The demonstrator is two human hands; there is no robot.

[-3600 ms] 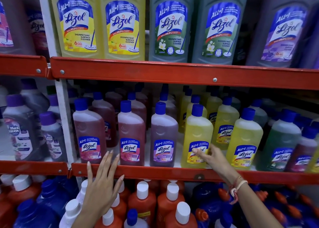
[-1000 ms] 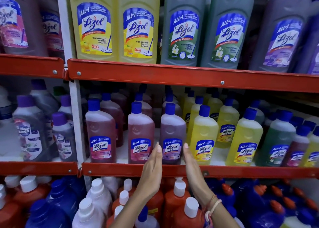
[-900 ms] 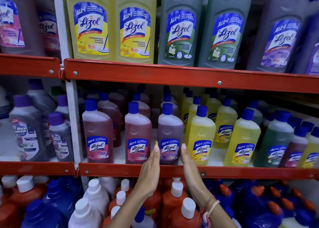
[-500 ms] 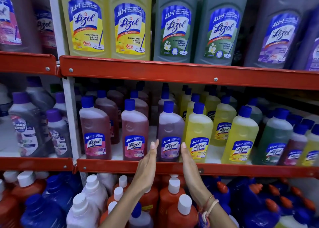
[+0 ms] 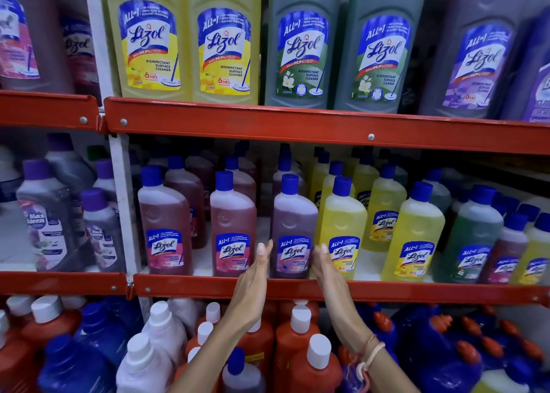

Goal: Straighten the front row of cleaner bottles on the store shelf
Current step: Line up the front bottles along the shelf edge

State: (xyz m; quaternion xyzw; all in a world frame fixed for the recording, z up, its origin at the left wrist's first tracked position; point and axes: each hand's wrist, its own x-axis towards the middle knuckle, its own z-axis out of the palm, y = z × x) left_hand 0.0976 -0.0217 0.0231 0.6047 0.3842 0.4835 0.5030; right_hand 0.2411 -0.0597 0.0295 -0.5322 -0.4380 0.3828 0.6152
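Since a second ago, purple bottle (image 5: 293,229) shifted right, now touching yellow bottle (image 5: 342,231). I see my left hand (image 5: 253,279) flat, fingers straight, against purple bottle's left side; right hand (image 5: 326,269) likewise on its right side. Neither grip closed. Purple bottle upright at red shelf edge (image 5: 387,293), front row.

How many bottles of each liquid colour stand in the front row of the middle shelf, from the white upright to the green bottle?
Red-pink bottles: 2
Purple bottle: 1
Yellow bottles (not counting the one set back between them): 2
Green bottle: 1
Total: 6
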